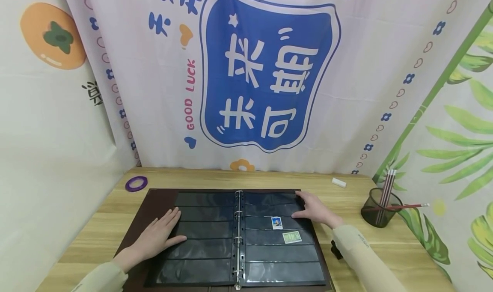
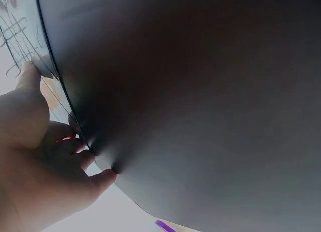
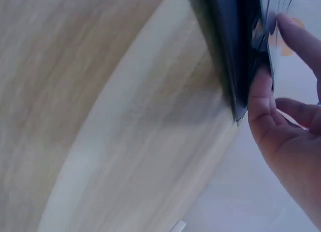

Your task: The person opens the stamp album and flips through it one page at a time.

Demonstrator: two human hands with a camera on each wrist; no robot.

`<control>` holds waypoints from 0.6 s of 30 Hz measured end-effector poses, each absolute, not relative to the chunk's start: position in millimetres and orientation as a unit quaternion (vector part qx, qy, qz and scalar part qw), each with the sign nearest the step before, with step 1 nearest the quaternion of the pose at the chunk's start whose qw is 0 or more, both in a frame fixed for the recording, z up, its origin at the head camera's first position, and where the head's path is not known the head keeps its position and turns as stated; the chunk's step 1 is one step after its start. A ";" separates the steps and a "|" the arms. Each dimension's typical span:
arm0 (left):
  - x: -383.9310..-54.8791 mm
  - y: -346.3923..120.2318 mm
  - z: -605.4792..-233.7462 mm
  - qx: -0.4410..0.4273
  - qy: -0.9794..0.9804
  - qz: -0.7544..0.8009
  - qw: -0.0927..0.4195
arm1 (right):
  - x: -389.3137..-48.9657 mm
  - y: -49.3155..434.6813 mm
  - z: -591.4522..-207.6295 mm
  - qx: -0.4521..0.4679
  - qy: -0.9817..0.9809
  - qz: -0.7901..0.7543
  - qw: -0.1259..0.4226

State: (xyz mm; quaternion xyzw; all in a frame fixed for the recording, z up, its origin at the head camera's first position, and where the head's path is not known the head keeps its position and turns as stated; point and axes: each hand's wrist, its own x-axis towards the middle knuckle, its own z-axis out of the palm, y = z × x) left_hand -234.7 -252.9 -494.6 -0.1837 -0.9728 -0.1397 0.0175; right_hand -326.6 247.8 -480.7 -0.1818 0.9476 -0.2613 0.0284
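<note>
A ring-bound stamp album (image 1: pixel 132 232) with a dark brown cover lies spread on the table, black pocket pages on both sides of its metal rings (image 1: pixel 238 232). On the right page (image 1: pixel 283 271) sit a blue stamp (image 1: pixel 277 223) and, just below it, a green stamp (image 1: pixel 292 237). My left hand (image 1: pixel 155 236) rests with extended fingers on the left page's outer edge and the cover. At the upper right corner, my right hand (image 1: pixel 313 208) holds the right page's edge; in the right wrist view its thumb and a finger (image 3: pixel 261 89) are on opposite sides of the sheet.
A purple tape roll (image 1: pixel 136 183) lies at the back left, a white eraser (image 1: pixel 339 182) at the back right. A mesh cup (image 1: pixel 379 217) with several pencils stands to the right. Some black object (image 1: pixel 336 250) lies partly behind the right sleeve.
</note>
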 end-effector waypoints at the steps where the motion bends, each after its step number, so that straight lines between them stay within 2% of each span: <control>1: -234.6 -252.8 -494.5 -0.184 -0.973 -0.141 0.017 | -325.9 247.3 -480.1 -0.180 0.947 -0.266 0.025; 6: -234.8 -252.5 -494.5 -0.185 -0.972 -0.142 0.014 | -322.7 243.4 -477.8 -0.128 0.943 -0.308 0.000; 9: -235.7 -253.1 -495.3 -0.185 -0.972 -0.141 0.017 | -318.8 242.4 -470.7 -0.085 0.942 -0.324 0.004; 18: -234.9 -253.3 -495.1 -0.185 -0.972 -0.141 0.019 | -309.2 248.5 -445.6 -0.058 0.912 -0.391 0.107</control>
